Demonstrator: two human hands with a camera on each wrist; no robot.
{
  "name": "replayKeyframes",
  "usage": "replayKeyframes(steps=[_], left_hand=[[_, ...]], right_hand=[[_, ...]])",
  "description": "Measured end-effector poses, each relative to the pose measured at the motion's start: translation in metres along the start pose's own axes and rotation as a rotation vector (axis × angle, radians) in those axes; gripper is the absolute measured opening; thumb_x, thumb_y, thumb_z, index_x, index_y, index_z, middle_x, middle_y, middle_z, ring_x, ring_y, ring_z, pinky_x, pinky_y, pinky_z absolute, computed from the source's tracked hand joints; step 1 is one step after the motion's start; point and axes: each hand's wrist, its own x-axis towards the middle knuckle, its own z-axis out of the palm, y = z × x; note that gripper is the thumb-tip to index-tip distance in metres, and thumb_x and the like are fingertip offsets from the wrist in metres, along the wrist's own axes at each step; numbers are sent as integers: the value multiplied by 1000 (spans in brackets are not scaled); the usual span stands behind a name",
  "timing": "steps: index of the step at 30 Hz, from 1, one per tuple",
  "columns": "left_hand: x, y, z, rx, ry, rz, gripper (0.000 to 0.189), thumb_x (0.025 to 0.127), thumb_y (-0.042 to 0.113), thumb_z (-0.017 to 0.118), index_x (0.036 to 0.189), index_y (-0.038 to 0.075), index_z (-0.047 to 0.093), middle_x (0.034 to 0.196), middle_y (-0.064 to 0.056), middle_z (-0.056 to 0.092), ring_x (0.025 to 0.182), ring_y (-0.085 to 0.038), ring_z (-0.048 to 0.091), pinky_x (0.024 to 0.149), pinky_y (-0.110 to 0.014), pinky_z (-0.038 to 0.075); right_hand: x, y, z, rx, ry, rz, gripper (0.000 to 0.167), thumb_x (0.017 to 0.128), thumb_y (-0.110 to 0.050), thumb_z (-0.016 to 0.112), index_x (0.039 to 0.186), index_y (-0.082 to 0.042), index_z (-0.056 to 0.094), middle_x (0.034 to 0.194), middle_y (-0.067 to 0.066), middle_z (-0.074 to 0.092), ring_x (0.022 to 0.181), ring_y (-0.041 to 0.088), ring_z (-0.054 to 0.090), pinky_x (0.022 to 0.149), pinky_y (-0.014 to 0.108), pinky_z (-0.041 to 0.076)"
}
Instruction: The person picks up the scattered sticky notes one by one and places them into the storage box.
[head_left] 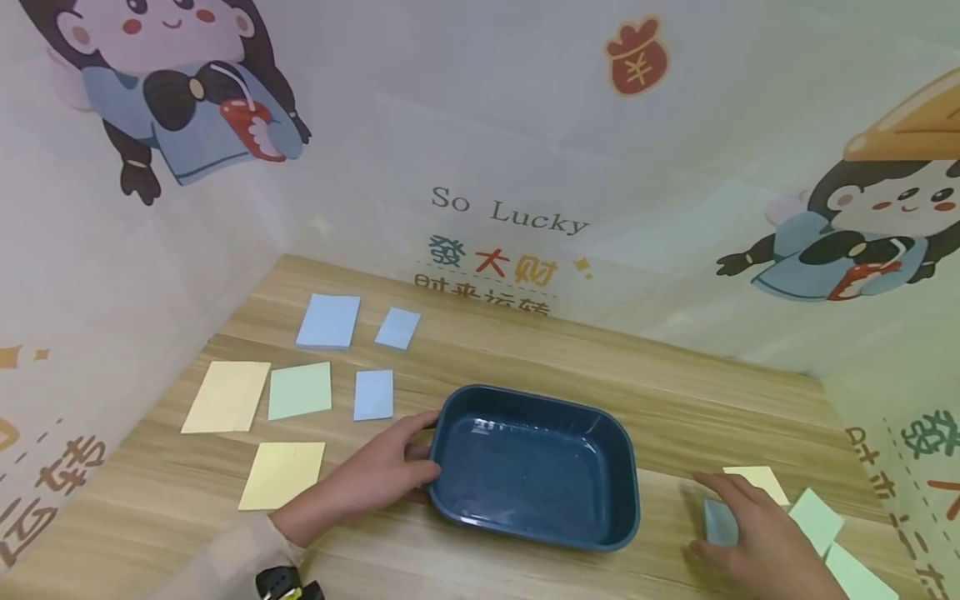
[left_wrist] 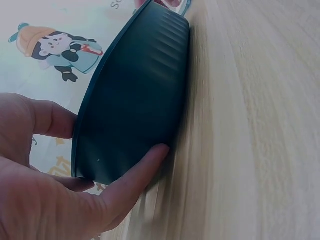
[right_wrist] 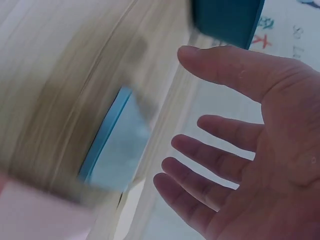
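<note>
A dark blue rectangular tray [head_left: 525, 475] with rounded corners sits on the wooden table, nothing inside it. At its left end is my left hand [head_left: 382, 471], thumb at the rim and fingers spread along the outside. In the left wrist view, straight fingers touch the tray's side wall [left_wrist: 127, 115]. My right hand [head_left: 765, 533] hovers beside a small blue sticky note pad [head_left: 722, 523], thumb and fingers apart. The right wrist view shows this pad [right_wrist: 120, 145] as a thick block, separated from the loosely bent fingers by a gap.
Yellow [head_left: 761, 483] and green sticky notes [head_left: 817, 521] lie by the right hand. On the left are blue [head_left: 328, 321], cream [head_left: 227, 396], green [head_left: 300, 390] and yellow sticky notes [head_left: 282, 475]. Printed cloth walls [head_left: 487, 125] enclose the table's back and sides.
</note>
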Motion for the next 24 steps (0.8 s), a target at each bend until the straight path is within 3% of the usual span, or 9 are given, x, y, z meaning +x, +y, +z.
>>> replayKeyframes(steps=[4, 7, 11, 17, 24], left_hand=[[3, -1, 1, -20, -12, -9, 81, 97, -4, 60, 168, -13, 21, 157, -44, 42, 126, -45, 68, 87, -48, 67], [2, -1, 1, -12, -3, -10, 82, 97, -4, 60, 168, -12, 21, 160, -44, 38, 127, -45, 68, 87, -48, 67], [0, 1, 0, 8, 9, -13, 81, 97, -3, 61, 169, -11, 24, 162, -44, 36, 128, -44, 68, 85, -47, 67], [-1, 1, -1, 12, 7, -7, 80, 97, -4, 60, 168, -12, 23, 160, -44, 37, 127, -44, 68, 85, -47, 67], [0, 2, 1, 24, -11, 15, 79, 98, -4, 59, 168, -13, 23, 161, -44, 35, 129, -46, 66, 85, -46, 67]], right_hand=[[-4, 20, -3, -12, -68, 24, 79, 81, -30, 99, 145, 1, 63, 141, 33, 62, 124, 57, 62, 89, 66, 59], [-6, 28, -5, -10, -103, 40, 77, 80, -28, 99, 142, 1, 64, 140, 29, 64, 110, 42, 68, 81, 54, 61], [-7, 30, -5, 14, -116, 59, 74, 78, -24, 100, 139, -3, 64, 136, 22, 65, 96, 26, 61, 71, 40, 54], [-4, 30, -5, 56, -171, 113, 75, 76, -20, 101, 140, -7, 64, 132, 21, 67, 97, 30, 63, 71, 44, 57], [-5, 35, -3, 49, -159, 67, 75, 75, -20, 102, 139, -5, 65, 130, 21, 67, 97, 30, 62, 69, 43, 56]])
